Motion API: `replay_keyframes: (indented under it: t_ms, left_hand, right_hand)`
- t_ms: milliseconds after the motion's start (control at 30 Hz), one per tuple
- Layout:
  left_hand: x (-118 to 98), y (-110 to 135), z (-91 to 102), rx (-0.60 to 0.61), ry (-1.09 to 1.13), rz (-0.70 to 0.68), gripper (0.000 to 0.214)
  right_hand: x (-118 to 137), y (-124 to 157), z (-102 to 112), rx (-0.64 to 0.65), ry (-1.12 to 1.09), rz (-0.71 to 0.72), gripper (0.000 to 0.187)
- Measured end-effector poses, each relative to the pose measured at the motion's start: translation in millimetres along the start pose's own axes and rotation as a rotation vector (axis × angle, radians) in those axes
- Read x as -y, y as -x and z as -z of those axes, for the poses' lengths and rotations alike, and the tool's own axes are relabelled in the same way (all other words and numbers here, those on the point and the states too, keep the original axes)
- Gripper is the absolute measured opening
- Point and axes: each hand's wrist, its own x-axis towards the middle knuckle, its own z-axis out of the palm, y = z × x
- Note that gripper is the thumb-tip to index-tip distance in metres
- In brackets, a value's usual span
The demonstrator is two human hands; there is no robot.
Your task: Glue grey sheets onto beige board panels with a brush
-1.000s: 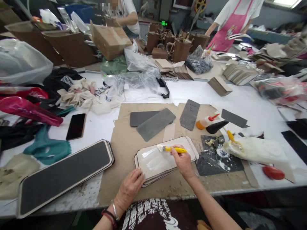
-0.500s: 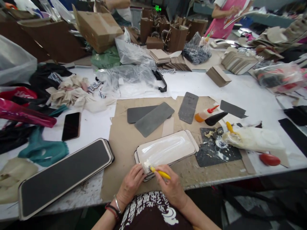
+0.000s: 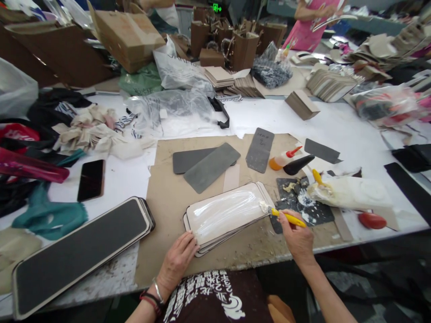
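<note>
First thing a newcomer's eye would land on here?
Probably the glossy white streaks across the pale top panel at front centre, with the yellow-handled brush in the right grip at its right end. Next, likely the long dark panel at front left and the pink apron at top right.

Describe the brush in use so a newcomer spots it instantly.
On the big brown sheet lies a stack of pale panels. By its right end, the right hand grips the yellow-handled brush. Another yellow handle shows beyond it, but only this one is held.
</note>
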Motion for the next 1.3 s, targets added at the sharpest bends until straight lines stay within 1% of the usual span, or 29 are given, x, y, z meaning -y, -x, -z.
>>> replay_keyframes:
  t_ms: [67, 100, 167, 200, 300, 367, 400, 467, 500, 567, 667, 700, 733, 800, 867, 967, 1067, 1200, 1300]
  left_hand:
    - [-2, -2, 1.2, -0.012, -0.026, -0.009, 0.016]
    - [-4, -3, 1.8, -0.018, -0.039, -0.011, 0.016]
    - [-6, -5, 2.5, -0.018, -0.073, -0.007, 0.016]
    - [-7, -5, 2.5, -0.01, -0.092, -0.002, 0.017]
    - [-9, -5, 1.1, 0.011, -0.144, 0.009, 0.021]
    - [-9, -5, -0.4, 0.007, -0.153, 0.008, 0.022]
    - [-8, -4, -1.0, 0.004, -0.152, 0.009, 0.021]
    - [-8, -4, -2.0, 0.0, -0.141, 0.012, 0.021]
    - [-7, -3, -2.4, 0.0, -0.134, 0.012, 0.022]
    - [-6, -2, -3.6, 0.002, -0.125, 0.012, 0.023]
    - [-5, 0, -6.3, 0.008, -0.115, 0.018, 0.024]
    - [-5, 0, -7.2, 0.011, -0.113, 0.02, 0.024]
    - [-5, 0, -7.9, 0.015, -0.11, 0.022, 0.024]
    - [-5, 0, -8.6, 0.025, -0.112, 0.022, 0.024]
    - [-5, 0, -8.2, 0.036, -0.116, 0.021, 0.025]
    - [-6, -1, -6.3, 0.051, -0.115, 0.019, 0.025]
    - [-7, -3, -4.2, 0.05, -0.106, 0.017, 0.025]
    - [-6, -4, -3.1, 0.047, -0.067, 0.024, 0.025]
    - [-5, -4, -3.1, 0.036, -0.055, 0.014, 0.024]
  right_hand:
    - [7, -5, 1, -0.011, 0.003, 0.034, 0.028]
    - [17, -5, -2, -0.005, -0.022, 0.055, 0.026]
    - [46, -2, -15, 0.052, -0.129, 0.106, 0.02]
    - [64, 1, -24, 0.102, -0.206, 0.133, 0.017]
    - [118, 16, -57, 0.327, -0.458, 0.234, 0.013]
    - [141, 25, -77, 0.451, -0.571, 0.317, 0.014]
    - [147, 26, -85, 0.49, -0.597, 0.347, 0.014]
    - [144, 23, -94, 0.498, -0.594, 0.361, 0.013]
    - [135, 17, -95, 0.465, -0.567, 0.345, 0.014]
    - [109, 1, -89, 0.333, -0.469, 0.275, 0.015]
    - [58, -26, -66, 0.08, -0.25, 0.179, 0.02]
    - [43, -32, -56, 0.022, -0.177, 0.161, 0.021]
    - [29, -37, -48, -0.016, -0.114, 0.152, 0.023]
    - [10, -40, -31, -0.052, -0.019, 0.167, 0.023]
    - [1, -35, -19, -0.066, 0.029, 0.203, 0.022]
    - [6, -17, -8, -0.063, 0.027, 0.257, 0.016]
    - [31, 7, -10, 0.02, -0.084, 0.278, 0.01]
    - [76, 42, -27, 0.259, -0.343, 0.279, 0.014]
    - [100, 58, -39, 0.434, -0.498, 0.279, 0.015]
